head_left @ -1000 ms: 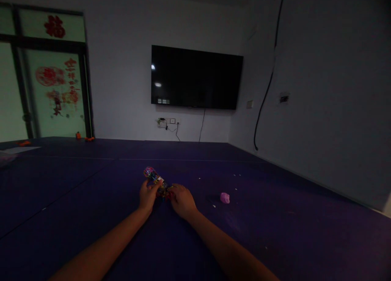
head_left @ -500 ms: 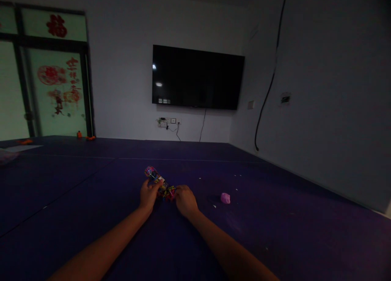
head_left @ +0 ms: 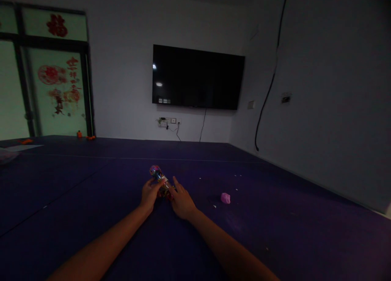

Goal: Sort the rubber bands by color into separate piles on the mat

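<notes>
A clear, bottle-like tube (head_left: 160, 176) with a rounded, multicoloured far end and a pale label slants up and to the left above the dark purple surface. My left hand (head_left: 148, 196) is closed round its left side, thumb across the label. At the tube's near end are small bright red and yellow bits (head_left: 165, 194); whether they are inside or outside it I cannot tell. Against the right side of this end lies my right hand (head_left: 183, 203), fingers stretched out and apart, one pointing up. Part of the near end is hidden behind the hands.
A crumpled pink lump (head_left: 225, 198) lies to the right, with several white scraps near it. Far left are a white sheet (head_left: 26, 148) and orange objects (head_left: 79, 134) by the glass door. A television (head_left: 198, 77) hangs on the back wall.
My right hand's fingers have gone from curled at the tube's near end to stretched out along its side. The tube has shifted slightly right and more of its clear wall shows.
</notes>
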Motion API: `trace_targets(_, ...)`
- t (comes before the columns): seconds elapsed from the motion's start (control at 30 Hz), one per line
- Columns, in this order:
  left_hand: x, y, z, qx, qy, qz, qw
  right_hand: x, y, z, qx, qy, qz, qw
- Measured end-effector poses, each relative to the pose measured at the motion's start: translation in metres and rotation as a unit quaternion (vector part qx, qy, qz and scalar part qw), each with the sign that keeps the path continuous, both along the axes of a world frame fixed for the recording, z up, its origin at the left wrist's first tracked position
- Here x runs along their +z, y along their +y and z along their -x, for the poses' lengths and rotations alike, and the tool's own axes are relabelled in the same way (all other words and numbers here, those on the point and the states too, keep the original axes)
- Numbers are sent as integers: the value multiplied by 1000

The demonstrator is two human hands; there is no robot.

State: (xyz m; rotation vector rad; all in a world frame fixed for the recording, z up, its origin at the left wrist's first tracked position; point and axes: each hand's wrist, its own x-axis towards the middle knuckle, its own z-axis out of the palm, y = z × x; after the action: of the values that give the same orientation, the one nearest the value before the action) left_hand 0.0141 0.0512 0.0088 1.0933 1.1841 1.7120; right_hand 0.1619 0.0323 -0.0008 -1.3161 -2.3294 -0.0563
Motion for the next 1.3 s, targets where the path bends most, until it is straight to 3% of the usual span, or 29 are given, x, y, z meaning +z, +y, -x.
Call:
trace_targets(0.2,-1,-6,-6,-97,26,-34,994,-4,3,3,1,11,9,1000)
trace_targets(0.3,0,-8,-7,-111,38,-40,992,-3,3,4,2,14,14,1000)
trace_targets(0.7,0,-5,-4,-6,8,-24,1000,-3,4,3,1,-19,34,999)
trace_targets(1.3,1,-4,-2,49,29,-48,997,-3,4,1,-1,-11,48,999)
